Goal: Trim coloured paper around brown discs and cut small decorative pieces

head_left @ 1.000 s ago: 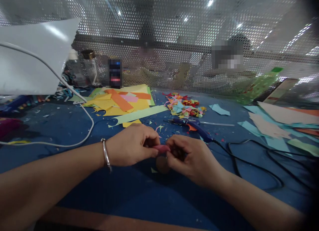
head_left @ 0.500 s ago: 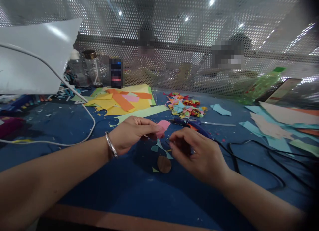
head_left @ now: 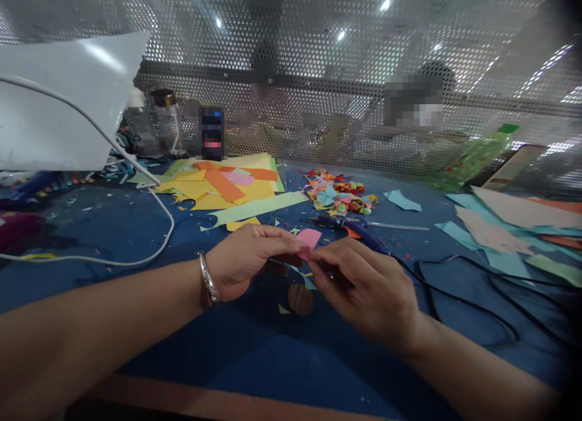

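A small pink paper piece [head_left: 308,239] is pinched between the fingertips of both my hands above the blue table [head_left: 227,348]. My left hand [head_left: 250,257], with a metal bracelet on the wrist, holds its left edge with closed fingers. My right hand [head_left: 364,288] meets it from the right, fingers curled onto the same piece. A brown round disc [head_left: 300,299] lies on the table just below my hands, with small teal scraps beside it.
Yellow and orange paper sheets [head_left: 227,188] lie behind. A heap of coloured scraps [head_left: 339,194] sits centre back. A white cable [head_left: 154,227] loops left, black cables [head_left: 477,300] right. Pale paper sheets [head_left: 509,227] lie at right. A perforated metal screen [head_left: 318,76] closes the back.
My left hand lifted the pink piece away from the right hand, then both hands came together again on it. The brown disc became visible on the table.
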Available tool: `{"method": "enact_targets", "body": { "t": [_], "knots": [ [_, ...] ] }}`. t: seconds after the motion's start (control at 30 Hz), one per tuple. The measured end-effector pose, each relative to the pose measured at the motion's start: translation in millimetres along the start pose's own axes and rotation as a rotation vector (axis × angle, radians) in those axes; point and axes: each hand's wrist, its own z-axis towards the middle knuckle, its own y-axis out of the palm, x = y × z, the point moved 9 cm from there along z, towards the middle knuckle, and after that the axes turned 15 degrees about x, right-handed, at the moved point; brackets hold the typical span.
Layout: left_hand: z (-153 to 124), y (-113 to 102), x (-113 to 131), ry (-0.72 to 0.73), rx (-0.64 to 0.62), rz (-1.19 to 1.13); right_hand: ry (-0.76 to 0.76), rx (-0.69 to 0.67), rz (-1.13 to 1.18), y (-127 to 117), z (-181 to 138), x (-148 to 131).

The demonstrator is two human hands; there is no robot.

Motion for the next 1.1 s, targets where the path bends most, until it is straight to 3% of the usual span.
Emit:
{"method": "enact_targets", "body": {
  "t": [0.33, 0.5, 0.77, 1.1],
  "knots": [
    [-1, 8, 2, 0.016, -0.071, -0.051, 0.121, -0.028, 0.078, 3, -2, 4],
    [1, 9, 9, 0.121, -0.093, -0.075, 0.246, -0.049, 0.083, 4, -4, 12],
    [-2, 15, 7, 0.108, -0.153, -0.056, 0.261, -0.038, 0.080, 3, -2, 13],
    [-1, 5, 6, 0.057, 0.013, -0.033, 0.229, -0.059, 0.078, 7, -8, 13]
  ]
}}
